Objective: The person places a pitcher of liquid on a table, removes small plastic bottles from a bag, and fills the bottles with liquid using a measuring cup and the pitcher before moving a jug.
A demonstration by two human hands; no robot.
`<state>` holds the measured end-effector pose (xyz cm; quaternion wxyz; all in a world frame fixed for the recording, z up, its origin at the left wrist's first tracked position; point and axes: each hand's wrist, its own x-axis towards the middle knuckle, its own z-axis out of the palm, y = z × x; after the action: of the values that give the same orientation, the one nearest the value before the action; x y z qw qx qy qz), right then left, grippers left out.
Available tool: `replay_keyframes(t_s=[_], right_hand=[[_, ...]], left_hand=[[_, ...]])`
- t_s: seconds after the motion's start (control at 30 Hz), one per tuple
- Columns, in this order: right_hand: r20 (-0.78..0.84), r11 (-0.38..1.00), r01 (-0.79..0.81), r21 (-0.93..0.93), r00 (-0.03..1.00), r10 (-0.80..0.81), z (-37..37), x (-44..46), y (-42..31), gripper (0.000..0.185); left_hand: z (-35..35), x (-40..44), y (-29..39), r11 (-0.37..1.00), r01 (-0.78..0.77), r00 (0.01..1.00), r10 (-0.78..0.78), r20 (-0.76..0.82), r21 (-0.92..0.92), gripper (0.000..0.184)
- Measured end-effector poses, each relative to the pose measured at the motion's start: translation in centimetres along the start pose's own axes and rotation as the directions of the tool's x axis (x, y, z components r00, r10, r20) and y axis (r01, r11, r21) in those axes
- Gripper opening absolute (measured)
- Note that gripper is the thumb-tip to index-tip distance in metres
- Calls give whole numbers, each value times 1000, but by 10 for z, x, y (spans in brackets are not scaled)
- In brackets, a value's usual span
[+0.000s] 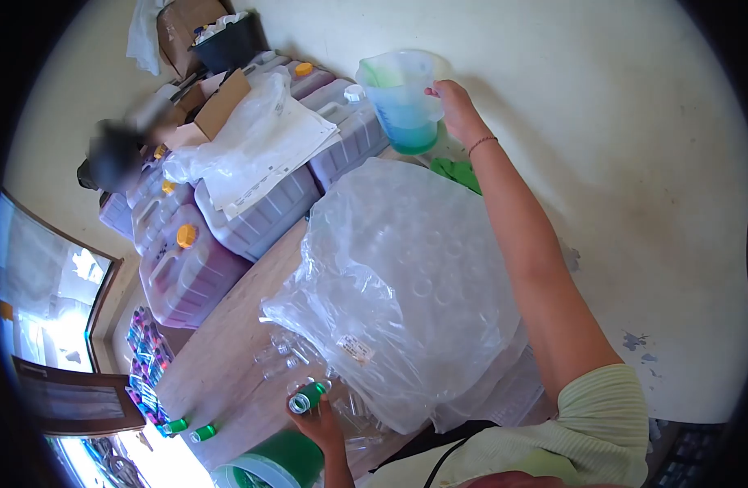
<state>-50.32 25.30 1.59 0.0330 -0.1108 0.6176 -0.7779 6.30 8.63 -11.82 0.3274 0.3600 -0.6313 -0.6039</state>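
Note:
My right hand [457, 114] is stretched far out, its fingers closed round the handle of a translucent measuring jug [406, 110]. Blue-green liquid fills the jug's lower part; whether its base rests on anything I cannot tell. Close to my body, my left hand [321, 423] grips a small bottle [307, 397] of green liquid, its open neck tilted toward the lower left. Just below that hand is a green bucket [288, 455], partly cut off by the frame edge. Loose clear bottles [288, 354] lie near my left hand, beside a big clear plastic bag [423, 268] packed with similar bottles.
Large jerrycans [191, 276] with orange and white caps line the far side of the wooden table [227, 350]. Plastic sheeting and paper [260, 154] cover some. Two green-filled bottles [203, 433] and many colourful-capped bottles [150, 358] stand leftward. A green cloth [455, 172] lies near the jug.

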Motion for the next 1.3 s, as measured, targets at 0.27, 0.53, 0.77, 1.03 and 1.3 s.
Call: replay_keyframes(t_s=[0.27,0.53,0.77,1.03,1.3], right_hand=[[-80,987,-35,160,996,48,-16,-4,71,16],[-127,960,-176,215,970,206,-32,-37,87,25],[-153,899,-154,-409,983,99,-36,-84,29,38],[-168,929,-185,-322,976,136,-116,-230,-71,41],[-359,848,-297,-439,923,138,-223,-444,-128,46]], left_hand=[[-4,7,-2,998,6,999,-4,-48,59,55],[0,1,9,999,21,1000,-21,5,45,52],[-2,-5,10,999,-35,999,35,29,-11,52],[3,-21,36,985,-171,972,173,157,-27,56],[56,-61,148,957,-159,766,274,582,-241,46]])
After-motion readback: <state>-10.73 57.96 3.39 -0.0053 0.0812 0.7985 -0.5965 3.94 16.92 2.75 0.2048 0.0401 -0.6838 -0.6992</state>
